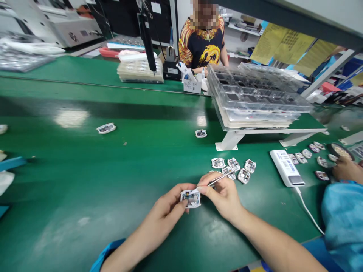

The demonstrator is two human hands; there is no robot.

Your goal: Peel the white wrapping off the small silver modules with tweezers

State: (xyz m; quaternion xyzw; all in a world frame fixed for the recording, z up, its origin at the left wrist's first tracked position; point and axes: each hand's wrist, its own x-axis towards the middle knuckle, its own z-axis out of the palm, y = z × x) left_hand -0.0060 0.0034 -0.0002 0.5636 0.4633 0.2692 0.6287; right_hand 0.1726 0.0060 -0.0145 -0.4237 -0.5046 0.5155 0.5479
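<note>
I note the left hand (170,202), fingers pinched on the edges of a small white module (190,199), holding it just above the green worktop (85,181), evidently to leave its face exposed. The right hand (224,194), fingers closed on tweezers (218,180), sets their tip on it. Just beyond lie spare modules (234,168), near at hand.

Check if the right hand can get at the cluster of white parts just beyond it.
Probably yes. The cluster of white parts lies on the green mat just beyond the right hand, nothing between them. But that hand is pinching tweezers, so its fingers are not free.
</note>
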